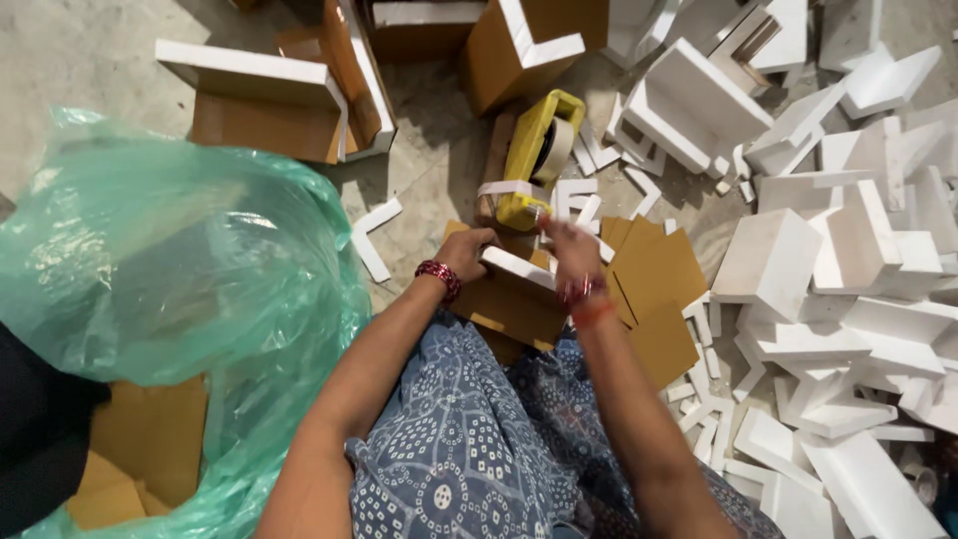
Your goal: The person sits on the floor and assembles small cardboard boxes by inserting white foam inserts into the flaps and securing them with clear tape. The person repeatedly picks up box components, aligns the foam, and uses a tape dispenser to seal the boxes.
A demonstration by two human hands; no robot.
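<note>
Brown cardboard and white foam fill the floor around me as I sit with a small cardboard piece (514, 299) edged with a white foam strip (517, 267) resting over my lap, just in front of my knees. My left hand (465, 250) is curled around the near left end of that foam strip, fingers closed on it, a dark red bead bracelet (439, 277) at the wrist. My right hand (571, 245) sits at the strip's right end with fingers bent down onto it, reaching toward the yellow tape dispenser (534, 160) that lies on the floor just beyond; whether the fingertips pinch the tape end I cannot tell. Red bangles (581, 294) circle that wrist. Flat cardboard sheets (659, 269) lie to the right of my hands, and beyond them a heap of white foam blocks (838, 260) spreads across the floor. A loose L-shaped foam corner (373, 235) lies on the stone floor to the left. A green plastic bag (170, 260) billows at my left side, with foam-edged cardboard boxes (269, 105) beyond it.
</note>
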